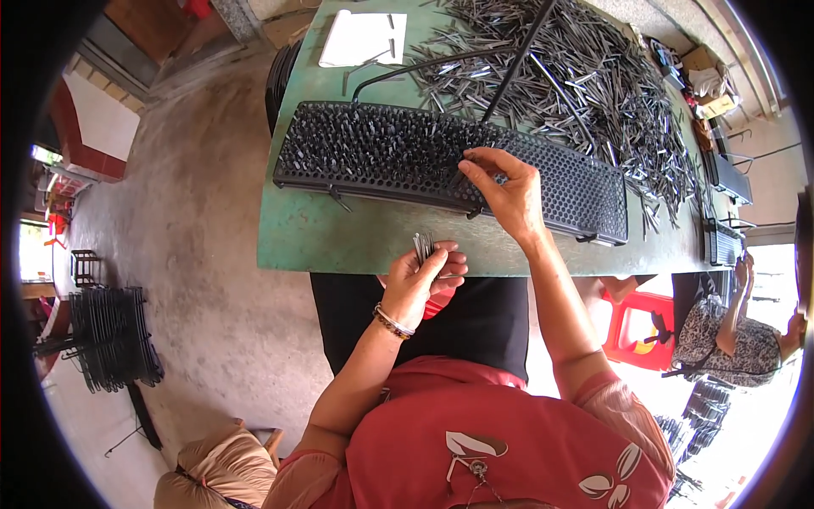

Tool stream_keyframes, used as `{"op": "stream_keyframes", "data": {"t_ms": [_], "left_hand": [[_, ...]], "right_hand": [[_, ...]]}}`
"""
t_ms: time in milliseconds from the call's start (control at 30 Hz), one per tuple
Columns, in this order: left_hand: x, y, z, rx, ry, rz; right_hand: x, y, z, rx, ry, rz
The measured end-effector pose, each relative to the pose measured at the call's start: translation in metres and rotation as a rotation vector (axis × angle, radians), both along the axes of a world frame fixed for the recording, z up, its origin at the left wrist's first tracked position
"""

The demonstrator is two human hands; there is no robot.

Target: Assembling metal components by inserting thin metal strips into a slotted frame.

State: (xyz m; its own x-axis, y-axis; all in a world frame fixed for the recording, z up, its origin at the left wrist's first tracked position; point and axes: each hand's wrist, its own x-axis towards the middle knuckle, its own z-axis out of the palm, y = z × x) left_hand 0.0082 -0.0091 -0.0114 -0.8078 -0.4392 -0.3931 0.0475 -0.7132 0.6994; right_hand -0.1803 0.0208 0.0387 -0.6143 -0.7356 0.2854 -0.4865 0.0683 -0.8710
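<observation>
My left hand [414, 284] is closed around a small bundle of thin dark metal strips [423, 244], just off the table's near edge, their ends sticking up past the thumb. Over the middle of a long black perforated rack [585, 199], my right hand [513, 195] is pinched, thumb against fingertips. Whatever lies between those fingertips is too small to make out. Left of the right hand, the rack's holes are densely filled with upright strips [365, 144]; many holes to its right show bare. A bent black rod frame [441, 61] rises behind the rack.
A large loose heap of dark strips [593, 76] covers the far right of the green table [309, 242]. White paper [360, 41] lies far left. At right are a red plastic stool [632, 331] and another person [738, 343] working. Stacked black frames [110, 339] stand on the left floor.
</observation>
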Motion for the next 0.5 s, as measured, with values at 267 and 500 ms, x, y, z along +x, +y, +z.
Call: {"op": "stream_keyframes", "data": {"t_ms": [267,500], "left_hand": [[-0.004,-0.01,0.01,0.036,0.031,0.161],[-0.005,-0.007,0.004,0.036,0.01,0.152]], "right_hand": [[0.017,0.016,0.006,0.146,-0.384,0.223],[0.021,0.024,-0.005,0.236,-0.451,0.318]]}}
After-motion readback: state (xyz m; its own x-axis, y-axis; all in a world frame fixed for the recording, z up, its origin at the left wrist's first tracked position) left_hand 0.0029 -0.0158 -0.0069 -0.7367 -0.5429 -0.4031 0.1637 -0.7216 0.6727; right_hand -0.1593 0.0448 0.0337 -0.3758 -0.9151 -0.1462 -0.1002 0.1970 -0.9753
